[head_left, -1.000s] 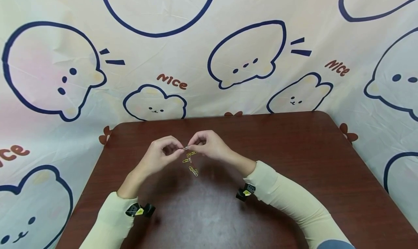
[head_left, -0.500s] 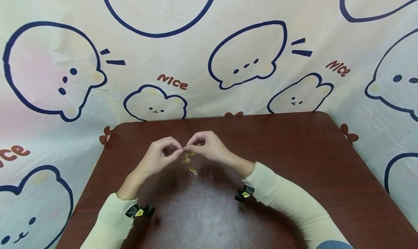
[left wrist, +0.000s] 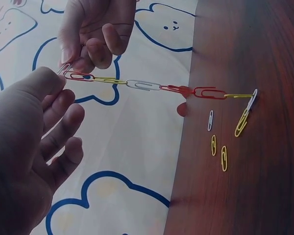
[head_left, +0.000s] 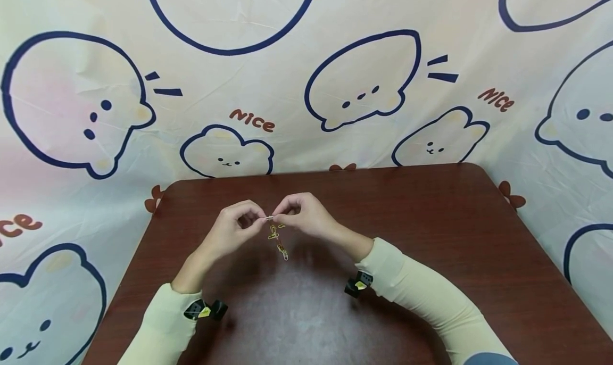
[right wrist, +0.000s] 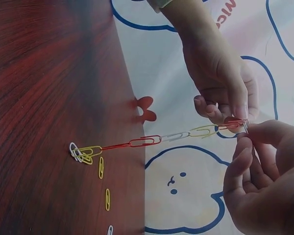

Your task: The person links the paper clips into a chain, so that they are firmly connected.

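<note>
Fingertips of my left hand (head_left: 227,229) and right hand (head_left: 306,213) meet above the table, both pinching a white paper clip (left wrist: 64,68). Part of that clip is hidden by the fingers. A red paper clip (left wrist: 79,76) is at the top of the chain, right by the pinched one. Below it hangs a paper clip chain (right wrist: 144,142) of red, yellow and white links. Its lower end, with yellow and white clips (right wrist: 83,153), reaches down to the tabletop. In the left wrist view, my left hand (left wrist: 29,132) is near and my right hand (left wrist: 100,34) is opposite.
Lying loose on the brown table (head_left: 407,221) are a white paper clip (left wrist: 210,120) and two yellow paper clips, one nearer (left wrist: 224,158) and one beside it (left wrist: 213,145). A patterned cloth (head_left: 287,88) hangs behind the table.
Both hands have shifted very slightly left, still pinching the clip together. The hanging chain has swung a little left and now looks straighter in the head view.
</note>
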{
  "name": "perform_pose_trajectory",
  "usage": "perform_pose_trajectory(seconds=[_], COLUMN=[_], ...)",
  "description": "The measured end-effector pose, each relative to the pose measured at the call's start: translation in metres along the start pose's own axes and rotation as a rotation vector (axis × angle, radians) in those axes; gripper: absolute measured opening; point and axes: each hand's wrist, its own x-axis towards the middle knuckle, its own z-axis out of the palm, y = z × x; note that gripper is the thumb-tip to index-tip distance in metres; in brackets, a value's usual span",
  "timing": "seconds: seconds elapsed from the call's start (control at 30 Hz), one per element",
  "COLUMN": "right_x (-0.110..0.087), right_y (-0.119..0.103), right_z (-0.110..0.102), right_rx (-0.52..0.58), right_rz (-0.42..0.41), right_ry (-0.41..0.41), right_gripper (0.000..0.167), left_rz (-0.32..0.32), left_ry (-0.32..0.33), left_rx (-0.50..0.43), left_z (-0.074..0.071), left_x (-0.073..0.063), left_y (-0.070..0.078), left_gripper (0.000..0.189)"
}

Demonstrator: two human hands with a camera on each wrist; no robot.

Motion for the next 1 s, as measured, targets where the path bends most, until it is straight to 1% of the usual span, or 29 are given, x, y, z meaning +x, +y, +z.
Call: perform_pose_trajectory(seconds=[0.17,0.27,0.43,0.53,0.77,0.87,1.0], right_x=[0.001,0.002,0.007,0.011,0.02,0.023,0.024], right_y=[0.002,0.004,0.012,0.022,0.055,0.069,0.084], right_z=[-0.003,-0.006,-0.014,-0.019,-0.03,-0.033,-0.034], right_rx=[0.018,0.024,0.004,-0.001,-0.036,-0.061,-0.108], right_rz=[0.003,0.009,0.024,0.055,0.158,0.194,0.217], right_ry=[-0.001,0.022,0.073,0.092,0.092,0.109,0.131], right_gripper=[0.006,0.008,0.011,0.014,0.02,0.021,0.021], left_rz=[0.014,0.014,-0.004,-0.014,-0.035,-0.032,-0.016], left_ry=[0.023,0.028,0.014,0.009,0.0,0.0,0.006], left_rx=[0.022,0.029,0.018,0.019,0.025,0.022,0.017], left_z=[0.0,0.0,-0.002,-0.002,-0.004,-0.005,-0.005], left_x=[-0.001,-0.001,-0.003,-0.003,-0.004,-0.004,-0.005], left_y=[0.001,0.001,0.0,0.0,0.002,0.0,-0.001], left_gripper=[0.012,0.014,0.016,0.017,0.015,0.016,0.016])
